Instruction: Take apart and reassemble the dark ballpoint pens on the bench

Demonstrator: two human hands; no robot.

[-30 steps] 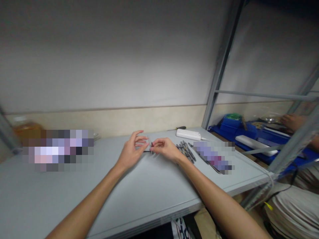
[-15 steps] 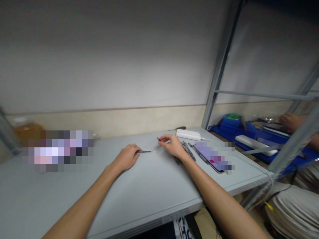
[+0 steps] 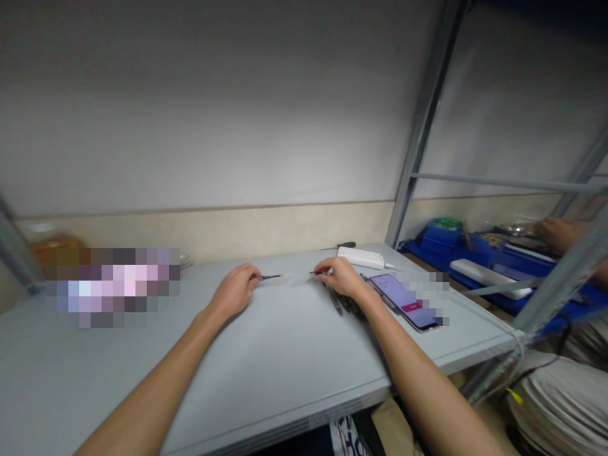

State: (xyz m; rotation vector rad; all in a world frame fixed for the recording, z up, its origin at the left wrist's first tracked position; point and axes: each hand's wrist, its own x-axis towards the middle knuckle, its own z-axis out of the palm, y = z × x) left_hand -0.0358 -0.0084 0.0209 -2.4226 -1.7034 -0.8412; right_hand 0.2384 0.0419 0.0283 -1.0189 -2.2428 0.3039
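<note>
Facing a broad pale wall (image 3: 213, 120) beyond the phone (image 3: 394, 294), with a slanted metal post (image 3: 420, 145) behind that phone. Stretching both forearms over a grey table (image 3: 285, 361), spread under the phone and far out to its left. Holding the left hand (image 3: 235, 288) well to the left of the phone, half closed, with thumb and fingers drawn together. Holding the right hand (image 3: 341, 277) nearer, just left of the phone, likewise half closed, with thumb and forefinger in a pinch. Seeing a white power strip (image 3: 360, 258) behind the phone and to its left. Finding a loose bunch of dark pens (image 3: 338, 305) left of the phone, partly hidden by the right hand; cannot tell whether touching it. Noting a screwdriver (image 3: 346, 245) with a dark handle, farther behind the phone than the strip. Gripping, in the left fingertips, a thin dark rod (image 3: 272, 277), well left of the phone, with its yellowish tip toward it. Pinching, between right thumb and forefinger, a small dark piece (image 3: 313, 273), left of the phone, pointing away from it; too small to name.
</note>
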